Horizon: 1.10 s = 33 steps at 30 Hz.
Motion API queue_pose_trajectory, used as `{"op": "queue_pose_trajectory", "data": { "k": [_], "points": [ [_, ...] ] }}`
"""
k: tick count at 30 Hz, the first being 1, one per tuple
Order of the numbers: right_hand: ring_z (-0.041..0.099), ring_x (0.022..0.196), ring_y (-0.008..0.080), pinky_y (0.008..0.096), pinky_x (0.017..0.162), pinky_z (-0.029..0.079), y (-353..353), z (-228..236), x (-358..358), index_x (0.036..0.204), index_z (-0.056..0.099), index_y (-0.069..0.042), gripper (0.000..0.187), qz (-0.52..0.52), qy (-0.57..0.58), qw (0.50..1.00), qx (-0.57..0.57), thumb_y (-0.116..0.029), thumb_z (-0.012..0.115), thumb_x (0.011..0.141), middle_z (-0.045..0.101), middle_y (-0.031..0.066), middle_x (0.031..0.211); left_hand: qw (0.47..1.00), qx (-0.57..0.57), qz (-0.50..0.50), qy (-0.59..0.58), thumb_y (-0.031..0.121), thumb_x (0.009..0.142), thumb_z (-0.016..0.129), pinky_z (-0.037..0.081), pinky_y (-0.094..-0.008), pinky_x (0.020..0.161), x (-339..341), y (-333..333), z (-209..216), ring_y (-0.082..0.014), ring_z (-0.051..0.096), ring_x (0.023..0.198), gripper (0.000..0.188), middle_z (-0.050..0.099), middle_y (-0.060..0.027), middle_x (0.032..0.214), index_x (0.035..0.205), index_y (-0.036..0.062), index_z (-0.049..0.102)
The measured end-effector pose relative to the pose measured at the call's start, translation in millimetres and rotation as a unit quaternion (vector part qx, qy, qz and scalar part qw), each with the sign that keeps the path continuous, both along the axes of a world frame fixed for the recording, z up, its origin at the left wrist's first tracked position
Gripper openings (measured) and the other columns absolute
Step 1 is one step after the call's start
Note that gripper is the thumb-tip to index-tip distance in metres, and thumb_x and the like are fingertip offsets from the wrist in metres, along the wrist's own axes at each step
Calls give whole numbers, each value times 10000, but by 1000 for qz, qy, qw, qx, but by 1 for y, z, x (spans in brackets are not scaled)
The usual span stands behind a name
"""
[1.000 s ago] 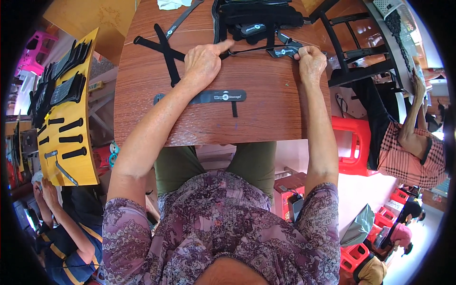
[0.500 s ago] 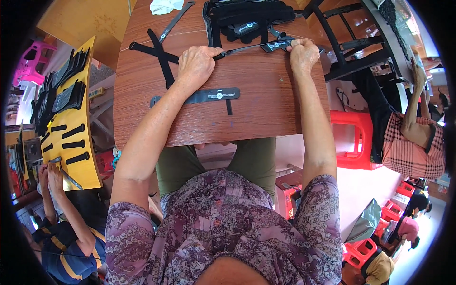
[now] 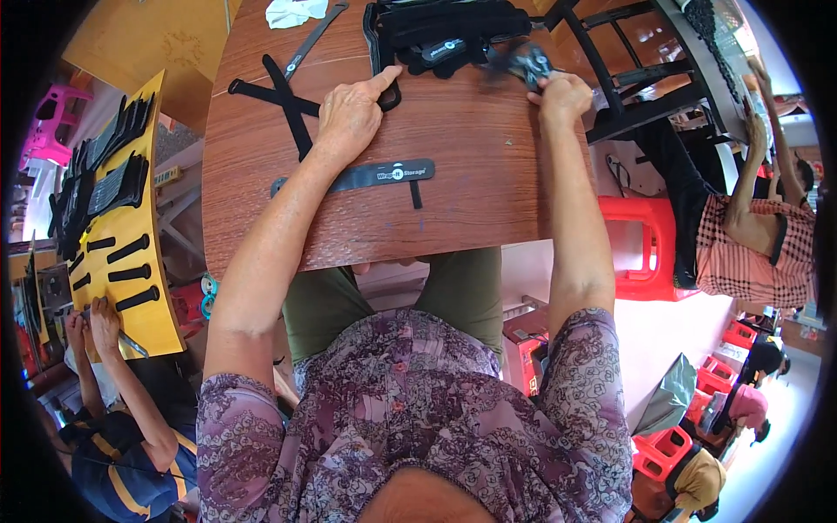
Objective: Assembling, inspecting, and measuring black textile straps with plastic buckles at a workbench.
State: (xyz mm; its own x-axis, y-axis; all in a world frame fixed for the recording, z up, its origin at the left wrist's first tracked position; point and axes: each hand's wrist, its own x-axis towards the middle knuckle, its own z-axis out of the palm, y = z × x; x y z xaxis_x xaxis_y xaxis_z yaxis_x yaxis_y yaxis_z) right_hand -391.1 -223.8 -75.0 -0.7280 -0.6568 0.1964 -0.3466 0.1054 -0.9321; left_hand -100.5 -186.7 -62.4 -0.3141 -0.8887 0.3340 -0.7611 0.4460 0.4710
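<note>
My left hand [image 3: 350, 118] rests on the table at centre left, index finger stretched out and the other fingers curled. A small black loop [image 3: 391, 96] juts out beside its fingertips, apparently held in them. At the right, my closed right hand [image 3: 563, 96] holds a black strap with a printed label [image 3: 528, 66], smeared by motion. Below my left forearm lies a dark grey printed strip [image 3: 410, 171] with a short black tab [image 3: 416, 194]. Two crossed black straps [image 3: 288, 100] lie left of my left hand.
A pile of black straps [image 3: 458, 30] sits at the table's far side, with a grey strip [image 3: 309, 44] and white cloth [image 3: 295, 12] to its left. On the left, a co-worker's hands [image 3: 103, 322] work at a yellow table [image 3: 166, 305] bearing straps. A red stool [image 3: 641, 231] stands at right.
The strap stretched between my hands is no longer taut there. My right hand has raised the labelled part slightly, now blurred. My left index finger now points farther out.
</note>
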Motion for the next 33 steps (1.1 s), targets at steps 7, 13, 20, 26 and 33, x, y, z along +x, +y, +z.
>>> {"op": "queue_pose_trajectory", "data": {
  "k": [7,13,20,26,33],
  "points": [
    [579,485,145,289,451,479,17,-5,1,717,615,52,111,83,2,994,-75,-23,564,782,617,89,583,997,8,33,-63,-1,741,485,487,-459,650,-1,9,6,-349,632,704,522,645,-209,781,1245,127,529],
    [554,590,92,202,547,448,50,2,11,845,598,51,60,182,-81,974,-107,13,553,848,607,55,710,994,102,17,41,160,782,584,477,-401,656,5,17,20,-318,624,675,542,644,-177,790,1309,113,465],
    [567,659,139,255,586,435,93,3,40,819,606,7,45,225,88,957,-158,29,577,793,608,61,713,993,-56,85,60,232,797,620,469,-344,633,14,41,30,-231,611,645,417,616,-131,671,1139,-2,575],
    [513,646,267,363,605,375,116,10,54,815,604,-33,118,273,343,861,-258,12,632,710,584,82,719,870,356,65,334,398,813,645,331,-215,340,-35,47,59,-104,486,366,428,556,-52,543,779,-27,613],
    [525,661,239,340,596,377,122,12,58,873,615,-30,145,338,441,797,-238,1,644,735,607,71,754,871,361,48,331,251,740,663,393,-252,360,-71,8,40,-140,512,350,303,556,-86,510,621,-15,581]
  ]
}}
